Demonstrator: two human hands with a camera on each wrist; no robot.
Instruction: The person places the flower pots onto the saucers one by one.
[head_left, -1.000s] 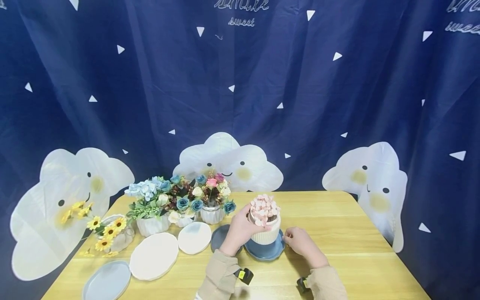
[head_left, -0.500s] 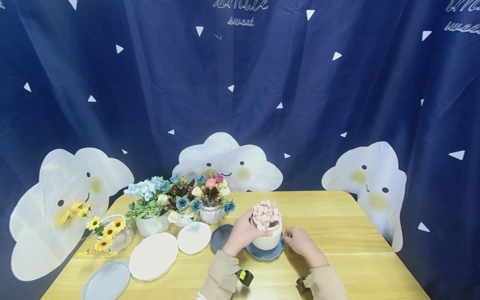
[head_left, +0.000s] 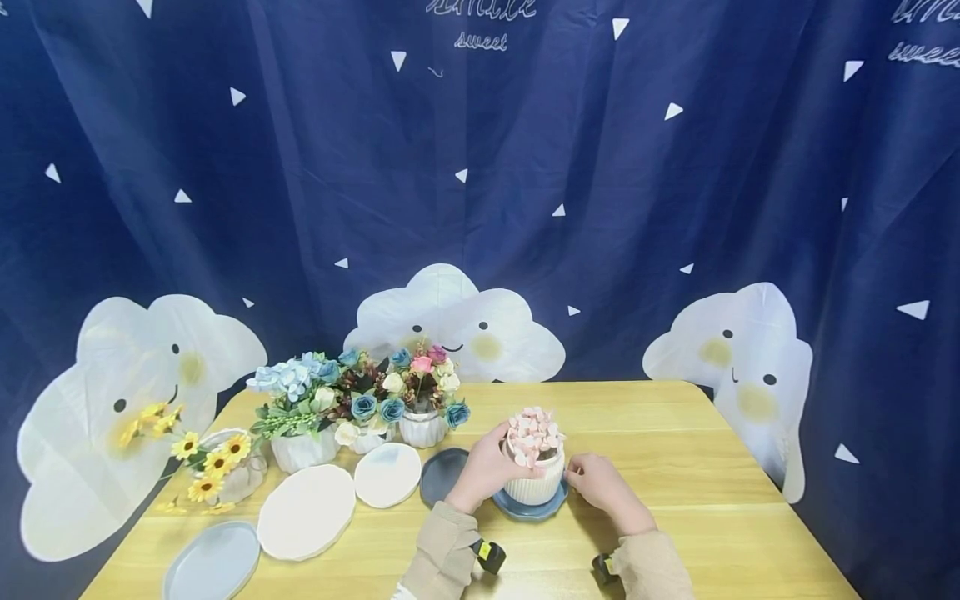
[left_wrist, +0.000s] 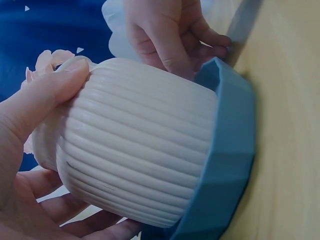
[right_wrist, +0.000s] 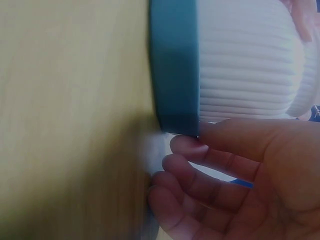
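A cream ribbed flowerpot [head_left: 536,487] holding pale pink flowers [head_left: 534,435] stands in a blue saucer [head_left: 525,510] with a faceted rim. My left hand [head_left: 482,468] grips the pot near its top; in the left wrist view the thumb [left_wrist: 60,85] lies across the upper edge and the other fingers curl beneath the far side. At the saucer's right edge, my right hand [head_left: 602,482] pinches the rim between thumb and forefinger, seen closely in the right wrist view. The pot's base is hidden inside the saucer [right_wrist: 175,65].
Left of the hands lie a dark saucer [head_left: 441,477], a small white plate [head_left: 388,475], a larger white plate [head_left: 306,512] and a grey-blue plate [head_left: 212,562]. Behind them stand several potted flower arrangements [head_left: 424,427], with yellow flowers [head_left: 217,463] leaning at the far left.
My left hand has lowered the flowerpot and shifted it slightly right, down into the blue saucer. The right hand stays at the saucer's rim.
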